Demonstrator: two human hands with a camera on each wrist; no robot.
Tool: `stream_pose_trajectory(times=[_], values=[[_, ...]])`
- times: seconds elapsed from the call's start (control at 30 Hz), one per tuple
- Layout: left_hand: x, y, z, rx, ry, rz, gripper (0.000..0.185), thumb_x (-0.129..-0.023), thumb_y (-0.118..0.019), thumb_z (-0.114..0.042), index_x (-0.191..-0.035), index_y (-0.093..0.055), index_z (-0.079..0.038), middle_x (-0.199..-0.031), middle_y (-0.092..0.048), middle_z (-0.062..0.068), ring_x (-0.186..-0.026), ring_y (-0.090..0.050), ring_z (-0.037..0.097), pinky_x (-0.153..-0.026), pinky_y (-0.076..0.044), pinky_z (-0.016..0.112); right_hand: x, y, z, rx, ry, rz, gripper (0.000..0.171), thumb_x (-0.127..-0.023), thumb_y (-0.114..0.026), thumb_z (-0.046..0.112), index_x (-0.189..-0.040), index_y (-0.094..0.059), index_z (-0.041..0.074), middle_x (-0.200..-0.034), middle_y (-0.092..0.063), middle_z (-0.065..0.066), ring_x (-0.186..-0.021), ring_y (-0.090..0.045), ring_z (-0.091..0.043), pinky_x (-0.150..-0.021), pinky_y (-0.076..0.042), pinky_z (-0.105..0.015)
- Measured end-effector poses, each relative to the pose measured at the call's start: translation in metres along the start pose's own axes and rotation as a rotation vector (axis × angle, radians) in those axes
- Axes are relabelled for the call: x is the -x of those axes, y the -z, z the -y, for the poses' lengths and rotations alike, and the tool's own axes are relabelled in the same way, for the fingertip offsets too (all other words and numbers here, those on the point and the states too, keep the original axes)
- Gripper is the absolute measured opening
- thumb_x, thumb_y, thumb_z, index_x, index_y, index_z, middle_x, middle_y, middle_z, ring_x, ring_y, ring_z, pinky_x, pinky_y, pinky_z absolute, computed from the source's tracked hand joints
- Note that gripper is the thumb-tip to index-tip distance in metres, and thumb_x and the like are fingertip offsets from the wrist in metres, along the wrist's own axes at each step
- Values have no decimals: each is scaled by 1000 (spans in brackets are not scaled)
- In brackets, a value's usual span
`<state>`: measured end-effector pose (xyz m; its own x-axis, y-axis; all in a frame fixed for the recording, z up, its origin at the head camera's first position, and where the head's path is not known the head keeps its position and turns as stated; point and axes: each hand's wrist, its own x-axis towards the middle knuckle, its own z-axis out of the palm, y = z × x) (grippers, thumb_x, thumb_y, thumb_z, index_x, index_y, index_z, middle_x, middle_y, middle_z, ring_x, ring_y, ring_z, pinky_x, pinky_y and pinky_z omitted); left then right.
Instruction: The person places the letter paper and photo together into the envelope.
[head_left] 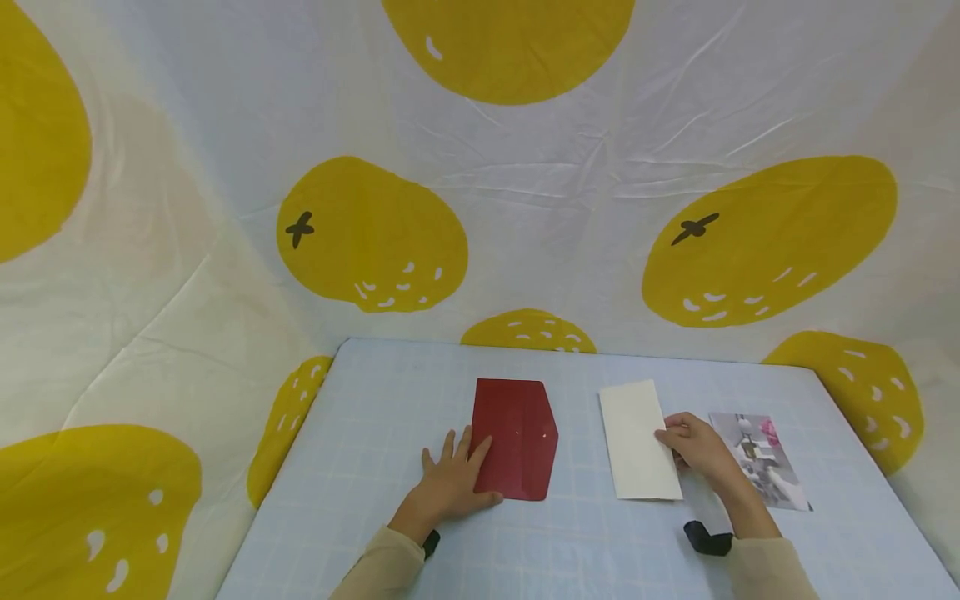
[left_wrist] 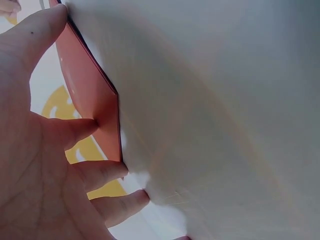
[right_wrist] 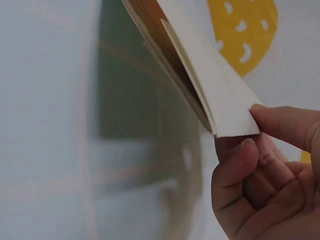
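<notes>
A red envelope (head_left: 517,437) lies flat on the table, its tapered flap end to the right. The left hand (head_left: 447,485) rests at its left side with fingers spread, thumb and fingertips on the lower left edge. In the left wrist view, straight fingertips touch the envelope (left_wrist: 92,82) and the cloth. Farther right, the right hand (head_left: 697,446) pinches the right edge of a folded cream card (head_left: 637,442) between thumb and fingers. The right wrist view shows the card (right_wrist: 227,95) tilted up off the cloth, its layers parted a little, its shadow below.
A photo print (head_left: 761,462) with grey and pink patches lies right of the right hand, partly behind the wrist. A pale blue checked cloth (head_left: 390,400) covers the table. Behind it hangs a white curtain (head_left: 540,217) with yellow fruit shapes.
</notes>
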<state>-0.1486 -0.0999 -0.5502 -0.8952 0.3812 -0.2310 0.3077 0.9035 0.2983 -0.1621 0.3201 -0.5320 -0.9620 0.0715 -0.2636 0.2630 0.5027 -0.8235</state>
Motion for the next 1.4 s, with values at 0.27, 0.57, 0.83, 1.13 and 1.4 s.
stream_pose_trajectory(times=[0.27,0.57,0.83,1.13,1.4], values=[[0,-2,0,-11,-1,-6,96,-82,-70,-64,-158,-30,-19,-162,-21,18,-145,-17,47,-102,-19,78,1,-11,3,-153,36,-26,42,-100,-63,19,-125,-45,-9,-94,-69,-9,-69,-60,-19,-63,-56,-36],[-1,-1,2,-20,-3,-5,95,-83,-68,-64,-158,-29,-21,-163,-20,17,-145,-17,46,-103,-19,77,-4,-37,13,-291,33,-61,46,-99,-64,18,-130,-42,-7,-93,-70,-8,-63,-61,-17,-58,-56,-33],[2,1,0,-3,-11,-11,95,-82,-71,-61,-158,-30,-21,-162,-22,18,-145,-18,46,-103,-20,77,-13,-57,19,-321,23,-67,44,-99,-65,17,-129,-43,-6,-86,-70,-7,-61,-64,-19,-55,-55,-33],[1,1,0,-16,-13,-7,95,-83,-70,-61,-158,-29,-20,-162,-21,19,-146,-17,47,-103,-19,78,-22,-80,28,-366,34,-78,40,-99,-64,15,-126,-44,-5,-85,-71,-9,-60,-64,-20,-55,-55,-34],[1,-1,0,-21,-4,-5,96,-82,-71,-61,-158,-30,-21,-162,-22,19,-146,-17,46,-103,-19,78,-30,-101,39,-391,33,-98,36,-100,-62,14,-124,-44,-6,-91,-72,-15,-61,-67,-23,-56,-57,-37]])
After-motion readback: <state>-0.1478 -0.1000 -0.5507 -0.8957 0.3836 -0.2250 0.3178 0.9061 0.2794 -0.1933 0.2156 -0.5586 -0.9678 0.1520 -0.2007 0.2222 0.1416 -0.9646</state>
